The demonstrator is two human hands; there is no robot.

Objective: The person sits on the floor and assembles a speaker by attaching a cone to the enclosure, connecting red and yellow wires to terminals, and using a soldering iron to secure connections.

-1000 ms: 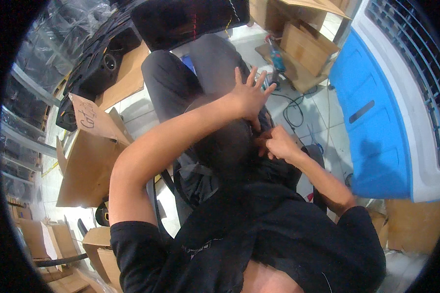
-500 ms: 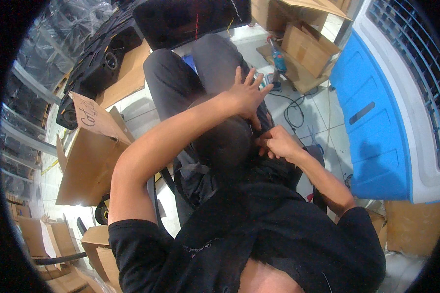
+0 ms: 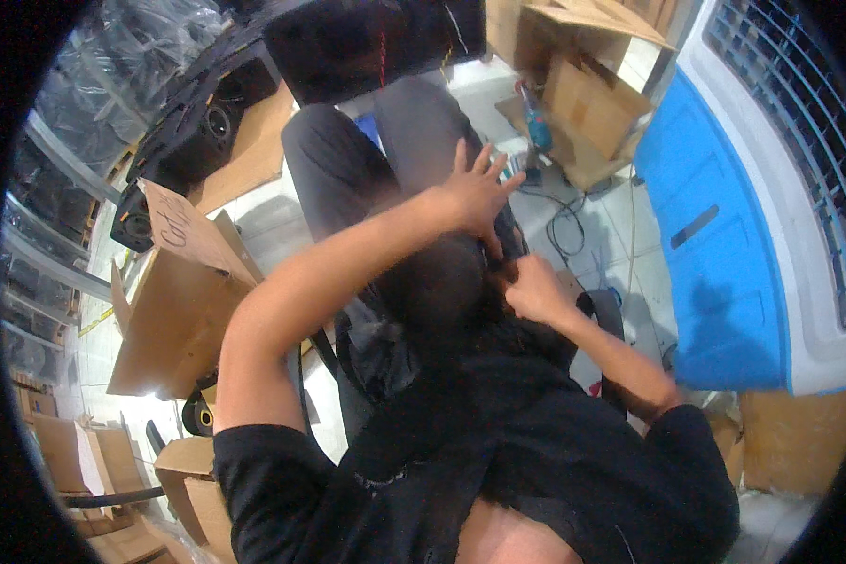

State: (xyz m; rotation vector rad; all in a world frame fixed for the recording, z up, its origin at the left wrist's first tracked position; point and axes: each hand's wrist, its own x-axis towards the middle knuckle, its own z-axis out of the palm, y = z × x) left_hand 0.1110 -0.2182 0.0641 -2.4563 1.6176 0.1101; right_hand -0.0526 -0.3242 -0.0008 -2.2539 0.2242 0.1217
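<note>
dark hair (image 3: 442,291) between left hand (image 3: 475,193), right hand (image 3: 534,289) fingers.

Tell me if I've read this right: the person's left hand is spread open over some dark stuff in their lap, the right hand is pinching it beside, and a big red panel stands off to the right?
Nearly. The panel on the right is blue, not red, as the head view shows. The rest holds: the left hand has its fingers spread over the dark material, and the right hand is closed on it just beside.
</note>
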